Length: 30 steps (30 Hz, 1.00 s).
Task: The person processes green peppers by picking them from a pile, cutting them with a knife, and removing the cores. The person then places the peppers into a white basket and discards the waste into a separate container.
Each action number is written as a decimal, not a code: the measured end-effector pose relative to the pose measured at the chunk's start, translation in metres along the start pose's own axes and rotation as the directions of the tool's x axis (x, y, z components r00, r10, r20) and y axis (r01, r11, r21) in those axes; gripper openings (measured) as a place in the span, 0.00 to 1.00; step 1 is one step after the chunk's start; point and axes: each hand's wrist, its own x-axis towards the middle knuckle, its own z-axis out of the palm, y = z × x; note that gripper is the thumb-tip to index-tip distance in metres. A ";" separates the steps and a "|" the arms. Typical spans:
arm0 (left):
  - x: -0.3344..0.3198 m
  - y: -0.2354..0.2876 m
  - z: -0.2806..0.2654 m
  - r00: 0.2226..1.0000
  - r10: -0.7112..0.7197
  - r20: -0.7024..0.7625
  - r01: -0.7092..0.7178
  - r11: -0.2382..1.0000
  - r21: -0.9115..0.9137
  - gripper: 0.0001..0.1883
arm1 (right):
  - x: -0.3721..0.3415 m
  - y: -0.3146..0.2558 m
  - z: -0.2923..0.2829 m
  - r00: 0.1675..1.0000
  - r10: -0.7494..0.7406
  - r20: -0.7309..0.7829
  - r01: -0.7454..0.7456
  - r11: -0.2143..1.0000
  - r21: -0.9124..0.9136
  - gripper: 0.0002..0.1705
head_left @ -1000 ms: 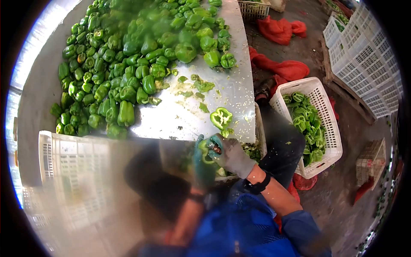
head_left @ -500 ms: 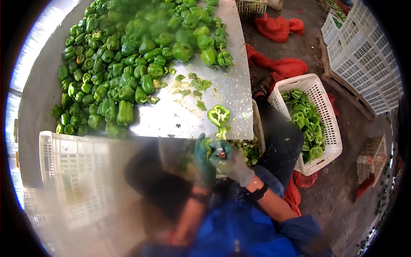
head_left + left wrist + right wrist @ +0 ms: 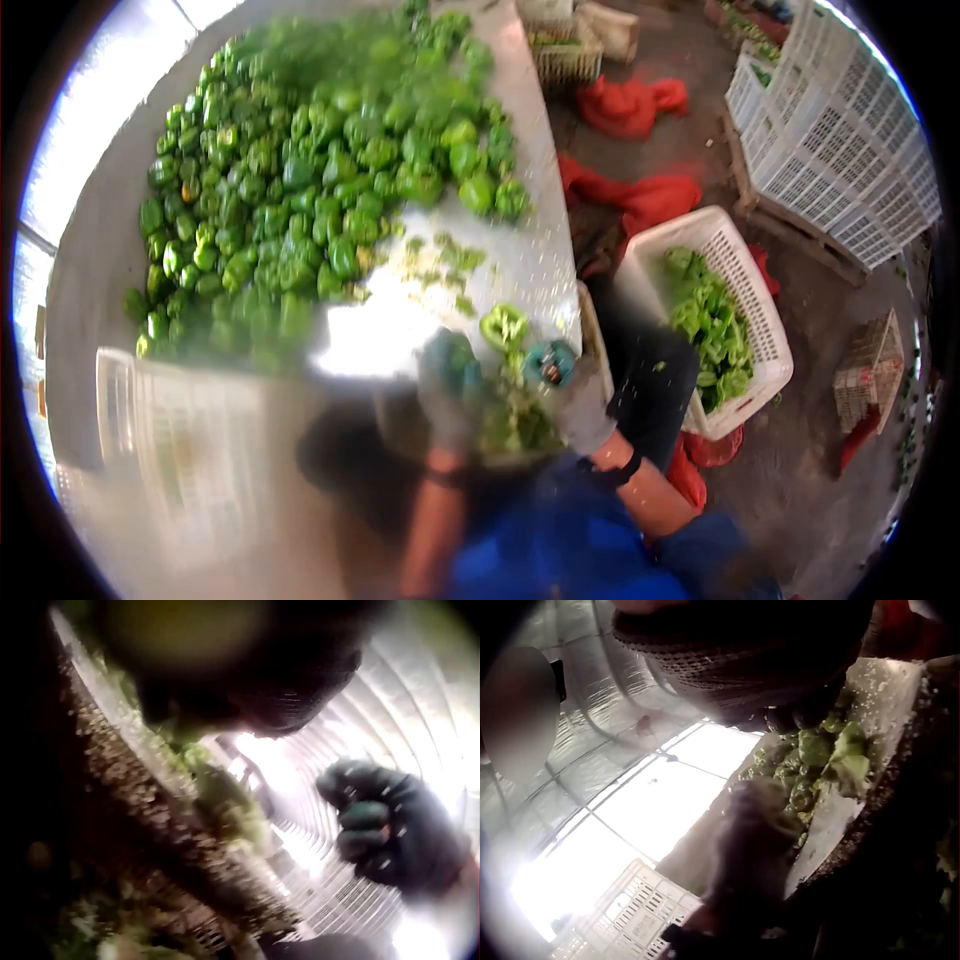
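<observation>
In the head view my gloved left hand [image 3: 448, 390] is blurred at the front edge of the metal table [image 3: 545, 215]; I cannot tell whether it holds a pepper. To its right, my gloved right hand [image 3: 575, 395] grips a small brown-handled tool [image 3: 550, 371], its fingers curled tightly. The left wrist view shows this same right hand [image 3: 397, 825] as a fist. A cut green pepper [image 3: 503, 327] lies on the table just beyond the hands, cut side up. Scraps and seeds [image 3: 450, 262] are scattered behind it. Blurred green pieces [image 3: 525, 425] show below the hands.
A large heap of green peppers [image 3: 290, 200] covers the table's left and back. A white crate [image 3: 765, 340] of cut peppers stands to the right, near red netting [image 3: 650, 200]. Stacked white crates [image 3: 840, 140] are at the far right, another crate [image 3: 190, 420] at left front.
The hands, together over a pepper piece before, have parted: left hand to the left, right hand with the tool to the right. The head view has shifted, so the table sits lower.
</observation>
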 end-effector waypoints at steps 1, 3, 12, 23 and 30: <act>-0.014 -0.035 0.028 0.976 -0.153 0.154 0.178 0.970 -0.166 0.27 | 0.006 -0.001 0.004 0.999 -0.049 0.019 0.049 0.999 0.022 0.14; 0.007 -0.006 0.015 0.821 -0.488 0.295 0.547 0.529 -0.649 0.26 | 0.012 0.002 0.026 0.998 -0.058 -0.016 0.060 0.984 0.167 0.19; -0.017 0.012 0.010 0.813 -0.353 0.462 0.551 0.216 -0.806 0.29 | -0.018 0.026 0.060 0.913 -0.069 0.401 0.130 0.983 -0.127 0.39; -0.051 0.037 0.024 0.840 -0.431 0.330 0.535 0.553 -0.638 0.29 | -0.011 0.022 0.046 0.910 0.027 0.413 0.001 0.998 -0.067 0.43; -0.041 0.039 0.015 0.846 -0.345 0.406 0.531 0.490 -0.692 0.25 | -0.033 0.058 0.066 0.959 -0.027 0.283 0.023 1.000 0.017 0.26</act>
